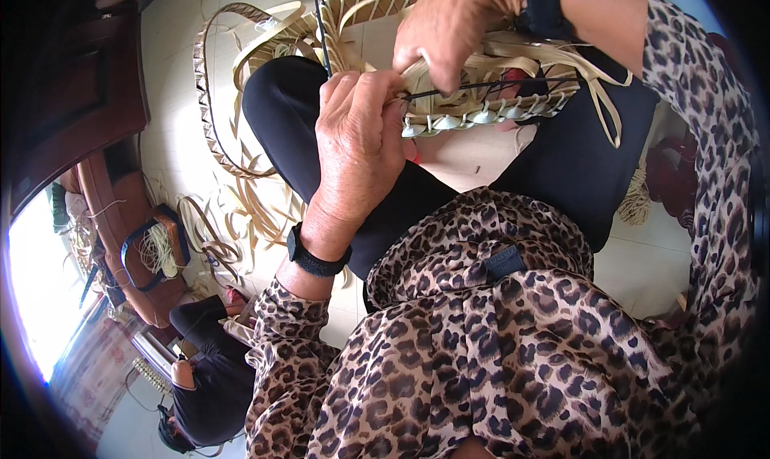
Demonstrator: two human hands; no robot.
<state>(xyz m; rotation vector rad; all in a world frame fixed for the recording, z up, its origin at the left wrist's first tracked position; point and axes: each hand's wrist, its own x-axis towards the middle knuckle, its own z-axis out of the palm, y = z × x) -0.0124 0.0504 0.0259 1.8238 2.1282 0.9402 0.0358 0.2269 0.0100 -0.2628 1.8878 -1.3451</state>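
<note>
While we look down over our lap, we see the woven frame (pixel 520 109) at the far side, above the gap between our two black trouser legs (pixel 577 162). Our left hand (pixel 357 130) is at its left end, with the fingers bent and close together; they seem to hold the frame edge near the dark rod (pixel 473 87). Our right hand (pixel 457 38) comes over from the far right, its fingers curled and its thumb pointing down among the pale strips (pixel 513 58). Because its fingertips are partly covered, we cannot tell if they pinch a strip.

We judge that this frame is light, and that the rod and the edge are rather stiff, while the strips are thin, flexible and perhaps a little slippery. A strip may split if we fold it sharply. The better place to take hold is the firm edge beside the rod, not the pale loops (pixel 449 123), which could be pulled loose.

The long axis of this part goes from left to right, with the right end slightly farther from us. At that end, loose strip ends (pixel 607 114) hang toward us. Another laced band (pixel 377 8) lies farther away; we cannot tell if it is joined.
</note>
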